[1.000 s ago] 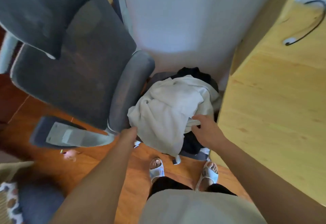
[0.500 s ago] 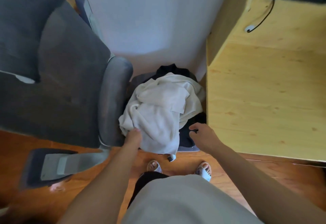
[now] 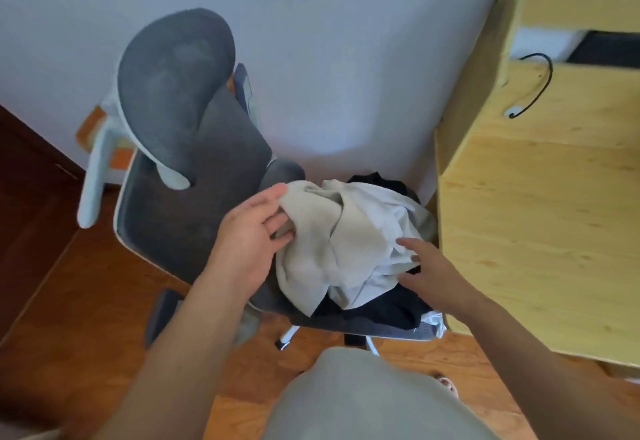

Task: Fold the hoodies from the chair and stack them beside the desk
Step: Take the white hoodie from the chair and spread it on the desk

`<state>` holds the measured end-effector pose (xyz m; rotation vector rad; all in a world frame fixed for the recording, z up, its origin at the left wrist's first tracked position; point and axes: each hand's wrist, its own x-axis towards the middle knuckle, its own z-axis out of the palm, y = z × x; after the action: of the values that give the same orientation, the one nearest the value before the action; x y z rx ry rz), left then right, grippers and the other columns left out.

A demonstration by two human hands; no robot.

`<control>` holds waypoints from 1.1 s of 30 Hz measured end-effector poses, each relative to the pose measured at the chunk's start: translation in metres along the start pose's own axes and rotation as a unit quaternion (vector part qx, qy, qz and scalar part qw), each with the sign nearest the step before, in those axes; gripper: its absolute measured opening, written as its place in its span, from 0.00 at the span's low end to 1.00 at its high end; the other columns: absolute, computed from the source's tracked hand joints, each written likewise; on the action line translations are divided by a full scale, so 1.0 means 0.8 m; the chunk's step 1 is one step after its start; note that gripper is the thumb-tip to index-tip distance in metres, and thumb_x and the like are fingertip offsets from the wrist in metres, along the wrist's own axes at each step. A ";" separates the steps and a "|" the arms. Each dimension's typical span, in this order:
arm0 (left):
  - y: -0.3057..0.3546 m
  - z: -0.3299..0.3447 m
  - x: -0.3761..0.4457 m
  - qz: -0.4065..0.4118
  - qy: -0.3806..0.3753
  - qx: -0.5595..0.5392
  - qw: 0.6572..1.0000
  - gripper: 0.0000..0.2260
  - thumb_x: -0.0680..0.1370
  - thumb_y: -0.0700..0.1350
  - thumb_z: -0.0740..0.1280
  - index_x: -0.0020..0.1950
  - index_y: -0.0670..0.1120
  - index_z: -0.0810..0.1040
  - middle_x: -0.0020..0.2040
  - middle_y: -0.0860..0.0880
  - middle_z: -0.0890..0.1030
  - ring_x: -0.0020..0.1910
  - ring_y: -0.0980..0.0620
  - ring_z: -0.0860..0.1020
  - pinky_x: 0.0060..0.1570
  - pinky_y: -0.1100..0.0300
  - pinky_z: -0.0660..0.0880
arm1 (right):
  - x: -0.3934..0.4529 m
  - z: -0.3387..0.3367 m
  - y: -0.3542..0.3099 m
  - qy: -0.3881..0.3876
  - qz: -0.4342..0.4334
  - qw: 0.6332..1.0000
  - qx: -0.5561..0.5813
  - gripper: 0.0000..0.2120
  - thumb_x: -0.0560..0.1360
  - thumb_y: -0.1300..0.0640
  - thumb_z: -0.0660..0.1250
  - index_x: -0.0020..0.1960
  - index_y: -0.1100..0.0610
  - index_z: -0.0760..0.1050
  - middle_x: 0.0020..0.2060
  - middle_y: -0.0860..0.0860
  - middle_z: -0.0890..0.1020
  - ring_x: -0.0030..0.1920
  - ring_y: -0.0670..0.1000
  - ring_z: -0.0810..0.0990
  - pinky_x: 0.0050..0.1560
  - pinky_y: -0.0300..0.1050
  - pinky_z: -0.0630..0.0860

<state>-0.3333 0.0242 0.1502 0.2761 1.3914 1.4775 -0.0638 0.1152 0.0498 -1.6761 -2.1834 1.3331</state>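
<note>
While the cream hoodie [image 3: 346, 242] lies crumpled on the grey office chair [image 3: 194, 197] atop a black hoodie [image 3: 381, 308], my left hand [image 3: 249, 242] has its grip pinching a fold at the cream hoodie's left edge. My right hand [image 3: 433, 270] hovers with fingers spread at its right side, beside the wooden counter [image 3: 536, 232].

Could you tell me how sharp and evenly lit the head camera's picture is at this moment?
Head view: soft overall, with motion blur on the left hand and right hand; wide-angle bending tilts the desk; daylight is even, a pale patch on the wall, no harsh glare.
</note>
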 end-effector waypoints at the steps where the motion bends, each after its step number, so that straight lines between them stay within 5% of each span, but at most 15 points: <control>1: 0.016 0.010 -0.007 0.002 -0.019 -0.014 1.000 0.14 0.85 0.40 0.58 0.68 0.43 0.77 0.59 0.47 0.85 0.60 0.49 0.83 0.63 0.43 0.75 | 0.002 0.003 -0.014 -0.005 -0.049 0.998 -0.040 0.39 0.75 0.57 0.73 0.79 0.45 0.57 0.75 0.48 0.62 0.73 0.52 0.64 0.70 0.50 0.69; 4: 0.040 0.036 -0.018 -0.018 -0.065 -0.075 0.995 0.15 0.83 0.37 0.59 0.69 0.40 0.75 0.63 0.44 0.83 0.61 0.46 0.83 0.56 0.40 0.80 | 0.010 0.032 -0.040 0.042 -0.127 0.983 -0.129 0.55 0.70 0.48 0.77 0.81 0.47 0.40 0.81 0.48 0.48 0.79 0.53 0.49 0.75 0.52 0.59; 7: 0.056 0.044 -0.030 -0.056 -0.099 -0.138 0.984 0.12 0.82 0.36 0.61 0.65 0.38 0.75 0.70 0.38 0.77 0.63 0.41 0.81 0.57 0.37 0.80 | 0.025 0.056 -0.047 0.118 -0.124 0.977 -0.130 0.56 0.66 0.43 0.78 0.82 0.55 0.47 0.80 0.53 0.54 0.79 0.57 0.52 0.77 0.57 0.57; 8: 0.060 0.044 -0.030 -0.059 -0.099 -0.146 0.983 0.12 0.82 0.35 0.61 0.65 0.37 0.75 0.70 0.38 0.76 0.63 0.41 0.81 0.59 0.37 0.79 | 0.031 0.061 -0.049 0.120 -0.111 0.981 -0.108 0.51 0.66 0.42 0.78 0.80 0.55 0.55 0.78 0.54 0.61 0.76 0.57 0.59 0.75 0.57 0.61; 10: 0.064 0.039 -0.027 -0.052 -0.085 -0.152 0.983 0.12 0.82 0.36 0.61 0.65 0.36 0.75 0.68 0.39 0.78 0.64 0.41 0.81 0.63 0.39 0.77 | 0.038 0.059 -0.059 0.118 -0.081 0.990 -0.007 0.25 0.71 0.46 0.73 0.64 0.55 0.74 0.60 0.54 0.80 0.61 0.58 0.76 0.61 0.53 0.75; 12: 0.065 0.034 -0.024 -0.011 -0.077 -0.118 0.990 0.12 0.82 0.37 0.62 0.66 0.39 0.73 0.62 0.45 0.80 0.64 0.46 0.80 0.65 0.44 0.77 | 0.032 0.044 -0.074 0.120 -0.048 0.986 0.101 0.03 0.79 0.56 0.65 0.47 0.55 0.75 0.39 0.50 0.79 0.41 0.53 0.77 0.40 0.38 0.75; 15: 0.050 0.015 -0.021 0.100 -0.047 0.088 0.990 0.25 0.81 0.42 0.67 0.76 0.56 0.65 0.68 0.56 0.74 0.64 0.64 0.76 0.66 0.56 0.71 | 0.018 0.000 -0.105 0.146 -0.051 0.973 0.171 0.05 0.82 0.55 0.62 0.50 0.55 0.75 0.42 0.48 0.80 0.44 0.48 0.78 0.38 0.36 0.71; 17: 0.026 0.009 -0.022 0.166 -0.079 0.289 0.939 0.35 0.75 0.54 0.74 0.77 0.67 0.61 0.81 0.59 0.57 0.74 0.68 0.62 0.75 0.56 0.63 | 0.006 -0.030 -0.138 0.149 -0.061 0.967 0.197 0.05 0.79 0.51 0.65 0.53 0.52 0.75 0.45 0.46 0.80 0.46 0.46 0.79 0.41 0.41 0.72; 19: -0.002 0.020 -0.032 0.190 -0.169 0.414 0.874 0.41 0.71 0.60 0.76 0.77 0.71 0.57 0.81 0.65 0.49 0.78 0.68 0.52 0.77 0.58 0.57 | -0.003 -0.049 -0.168 0.127 -0.082 0.968 0.198 0.04 0.77 0.51 0.68 0.50 0.50 0.76 0.44 0.46 0.81 0.43 0.45 0.79 0.41 0.43 0.74; 22: -0.026 0.048 -0.044 0.237 -0.172 0.422 0.858 0.43 0.73 0.54 0.77 0.77 0.71 0.53 0.77 0.65 0.57 0.74 0.69 0.57 0.70 0.68 0.59 | -0.016 -0.069 -0.206 0.066 -0.108 0.974 0.189 0.05 0.76 0.51 0.70 0.48 0.52 0.77 0.41 0.50 0.83 0.39 0.47 0.81 0.42 0.45 0.78; 25: -0.013 0.049 -0.039 0.306 -0.119 0.393 0.859 0.28 0.77 0.47 0.72 0.68 0.74 0.66 0.64 0.63 0.73 0.64 0.66 0.72 0.63 0.62 0.72 | -0.024 -0.091 -0.214 -0.004 -0.111 0.978 0.174 0.12 0.75 0.50 0.74 0.54 0.55 0.78 0.46 0.55 0.85 0.46 0.54 0.85 0.50 0.52 0.81; 27: -0.001 0.038 -0.032 0.320 -0.113 0.425 0.839 0.23 0.79 0.45 0.71 0.69 0.67 0.73 0.60 0.62 0.76 0.60 0.63 0.76 0.62 0.55 0.76 | -0.029 -0.104 -0.206 -0.072 -0.116 0.975 0.176 0.15 0.74 0.53 0.76 0.58 0.56 0.78 0.50 0.58 0.85 0.48 0.55 0.85 0.53 0.54 0.81; 29: 0.008 0.032 -0.030 0.334 -0.157 0.475 0.799 0.27 0.79 0.43 0.71 0.74 0.61 0.70 0.63 0.59 0.75 0.63 0.62 0.75 0.66 0.52 0.74 | -0.033 -0.113 -0.198 -0.115 -0.120 0.966 0.197 0.18 0.74 0.58 0.75 0.62 0.57 0.77 0.52 0.60 0.85 0.48 0.55 0.84 0.52 0.52 0.82; 33: 0.025 0.027 -0.033 0.299 -0.234 0.567 0.731 0.41 0.78 0.37 0.70 0.77 0.71 0.53 0.71 0.61 0.60 0.68 0.59 0.69 0.69 0.56 0.70 | -0.035 -0.117 -0.189 -0.115 -0.139 0.962 0.206 0.16 0.78 0.58 0.71 0.65 0.54 0.77 0.54 0.60 0.85 0.51 0.56 0.84 0.55 0.52 0.81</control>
<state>-0.3160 0.0209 0.1856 1.8798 1.6685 0.6744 -0.1152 0.1434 0.2200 -1.0691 -1.9668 1.8095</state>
